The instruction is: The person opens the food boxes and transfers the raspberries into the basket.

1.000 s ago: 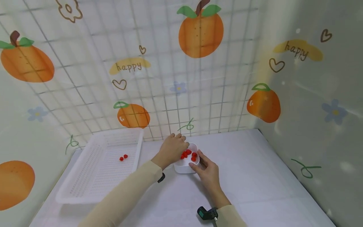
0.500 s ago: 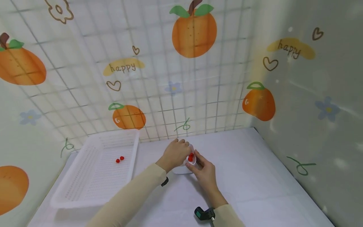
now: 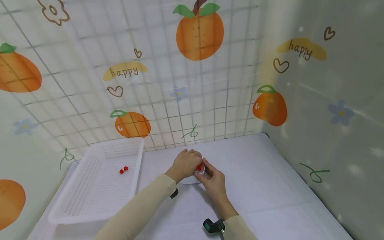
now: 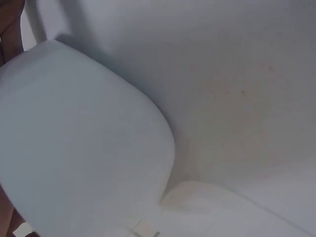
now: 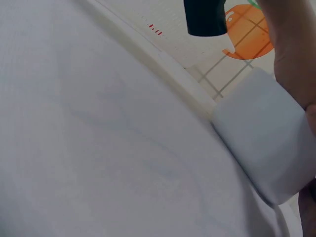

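A small white container (image 3: 192, 180) stands on the white table, mostly covered by my hands in the head view. Inside it, a few red berry-like pieces (image 3: 199, 167) show between them. My left hand (image 3: 184, 163) lies over the container from the left; its fingertips are hidden. My right hand (image 3: 215, 180) grips the right side, thumb in front and fingers farther back. Its smooth rounded wall (image 4: 89, 138) fills much of the left wrist view. From the right wrist the container's side (image 5: 266, 133) is seen against the table.
At the left is a white perforated tray (image 3: 102, 193) with two red pieces (image 3: 121, 171) in it. A black wrist camera (image 3: 213, 226) sits at my right sleeve. Behind the table rises a wall (image 3: 168, 83) covered with orange-fruit pictures.
My left hand has moved right and lower over the container, covering more of the red pieces. My right hand keeps its grip. The head view has swung slightly to the right.
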`<state>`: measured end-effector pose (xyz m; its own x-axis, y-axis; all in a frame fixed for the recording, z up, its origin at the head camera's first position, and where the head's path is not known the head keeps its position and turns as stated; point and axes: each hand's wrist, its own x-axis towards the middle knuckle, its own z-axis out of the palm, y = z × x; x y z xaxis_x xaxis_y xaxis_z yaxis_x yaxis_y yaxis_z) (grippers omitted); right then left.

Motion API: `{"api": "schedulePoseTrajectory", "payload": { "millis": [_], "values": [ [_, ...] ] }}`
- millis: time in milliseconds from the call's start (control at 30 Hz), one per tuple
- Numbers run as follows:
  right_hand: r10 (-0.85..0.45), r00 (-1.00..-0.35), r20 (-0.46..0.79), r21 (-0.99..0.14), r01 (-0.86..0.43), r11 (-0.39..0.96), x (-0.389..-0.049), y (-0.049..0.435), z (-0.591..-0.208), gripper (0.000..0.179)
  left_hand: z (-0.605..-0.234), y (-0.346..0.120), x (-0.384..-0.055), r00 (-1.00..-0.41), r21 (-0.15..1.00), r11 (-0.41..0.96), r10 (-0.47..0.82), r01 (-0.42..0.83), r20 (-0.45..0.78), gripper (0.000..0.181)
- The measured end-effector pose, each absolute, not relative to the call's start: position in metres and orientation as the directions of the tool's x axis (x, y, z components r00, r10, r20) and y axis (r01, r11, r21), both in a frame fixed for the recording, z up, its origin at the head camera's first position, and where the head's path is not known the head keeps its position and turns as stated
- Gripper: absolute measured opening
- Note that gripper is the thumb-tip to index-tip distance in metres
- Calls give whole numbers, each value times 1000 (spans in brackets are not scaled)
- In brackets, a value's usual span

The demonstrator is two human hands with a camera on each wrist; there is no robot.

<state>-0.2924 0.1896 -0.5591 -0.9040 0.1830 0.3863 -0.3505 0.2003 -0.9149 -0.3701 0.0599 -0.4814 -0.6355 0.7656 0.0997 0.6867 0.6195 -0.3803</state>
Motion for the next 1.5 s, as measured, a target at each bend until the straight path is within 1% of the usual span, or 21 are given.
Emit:
{"api": "schedulePoseTrajectory", "payload": {
  "millis": [233, 500, 700, 767, 967, 1067, 1133, 1300, 1367, 1500],
  "values": [
    [177, -914, 365, -923, -329, 202, -290, 191, -558, 71, -484, 64, -372, -649, -372, 629, 756, 683, 88, 42],
    [170, -914, 369, -921, -334, 201, -289, 191, -557, 72, -491, 64, -378, -630, -317, 627, 770, 712, 107, 20],
    [175, -914, 366, -922, -331, 200, -290, 188, -556, 71, -492, 61, -380, -617, -301, 618, 779, 726, 110, 18],
    [176, -910, 377, -917, -340, 208, -290, 188, -556, 72, -492, 60, -379, -614, -310, 616, 781, 724, 119, 20],
    [188, -907, 377, -918, -338, 209, -289, 190, -556, 72, -489, 60, -377, -607, -365, 605, 785, 708, 126, 36],
    [183, -910, 373, -920, -337, 200, -289, 189, -555, 72, -486, 56, -377, -612, -382, 604, 782, 699, 118, 39],
    [179, -907, 380, -918, -346, 195, -290, 187, -554, 71, -481, 53, -377, -616, -397, 607, 778, 689, 121, 37],
    [191, -903, 385, -916, -349, 197, -290, 188, -552, 71, -465, 47, -377, -609, -442, 602, 780, 665, 146, 12],
    [198, -907, 372, -921, -335, 199, -290, 188, -552, 71, -458, 44, -376, -602, -456, 595, 784, 661, 151, 7],
    [195, -921, 337, -931, -296, 213, -290, 188, -554, 72, -444, 38, -374, -603, -472, 590, 785, 655, 143, 12]
  ]
}}
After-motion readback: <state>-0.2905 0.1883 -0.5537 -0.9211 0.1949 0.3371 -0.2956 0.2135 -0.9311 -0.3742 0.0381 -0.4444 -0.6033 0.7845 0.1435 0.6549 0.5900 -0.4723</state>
